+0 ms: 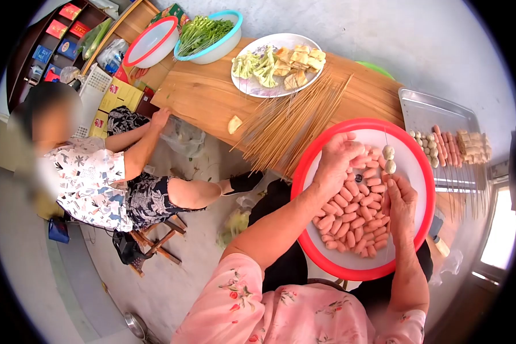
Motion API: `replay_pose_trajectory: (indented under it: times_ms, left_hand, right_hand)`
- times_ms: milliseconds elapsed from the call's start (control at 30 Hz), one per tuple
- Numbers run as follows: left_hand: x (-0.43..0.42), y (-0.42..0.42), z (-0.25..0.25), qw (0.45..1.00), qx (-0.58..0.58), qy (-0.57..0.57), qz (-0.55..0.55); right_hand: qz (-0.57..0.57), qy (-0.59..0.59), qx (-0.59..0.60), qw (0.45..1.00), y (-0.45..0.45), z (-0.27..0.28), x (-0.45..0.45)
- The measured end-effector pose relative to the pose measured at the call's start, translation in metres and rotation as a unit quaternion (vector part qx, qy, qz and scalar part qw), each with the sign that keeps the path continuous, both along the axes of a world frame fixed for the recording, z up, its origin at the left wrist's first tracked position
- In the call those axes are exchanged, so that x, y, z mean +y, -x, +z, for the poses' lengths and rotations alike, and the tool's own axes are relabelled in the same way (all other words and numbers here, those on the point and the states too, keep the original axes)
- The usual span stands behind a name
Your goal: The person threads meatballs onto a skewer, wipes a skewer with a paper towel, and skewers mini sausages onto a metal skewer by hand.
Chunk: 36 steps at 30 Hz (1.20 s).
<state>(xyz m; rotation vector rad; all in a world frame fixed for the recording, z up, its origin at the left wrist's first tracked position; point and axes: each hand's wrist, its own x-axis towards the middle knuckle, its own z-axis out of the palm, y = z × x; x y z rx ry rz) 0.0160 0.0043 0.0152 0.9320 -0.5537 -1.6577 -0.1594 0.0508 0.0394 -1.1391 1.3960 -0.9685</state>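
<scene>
My right hand (402,202) is closed around a thin skewer that stands roughly upright. Two pale, speckled round balls (389,167) are threaded on it above my fingers. Just left of them, my left hand (339,161) is raised with its fingers bent together; whatever they hold, if anything, I cannot make out. Both hands are over a large red-rimmed basin (300,236) resting across my lap. Many small pink sausages (358,221) fill its middle, below my hands.
Loose bamboo skewers (295,117) cover part of the wooden table (203,100), beside a plate (246,86) of vegetables and yellowish pieces. At right, a metal tray (436,106) bears filled skewers (448,146). A basin of greens (203,37) stands behind; another person (92,172) sits at left.
</scene>
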Motion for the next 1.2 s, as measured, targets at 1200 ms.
replay_pose_trajectory:
  times_ms: [1200]
  left_hand:
    - [-0.023, 0.002, -0.021, 0.978, 0.164, -0.030, 0.124]
  right_hand:
    - [0.117, 0.005, 0.095, 0.988, -0.003, -0.004, 0.017]
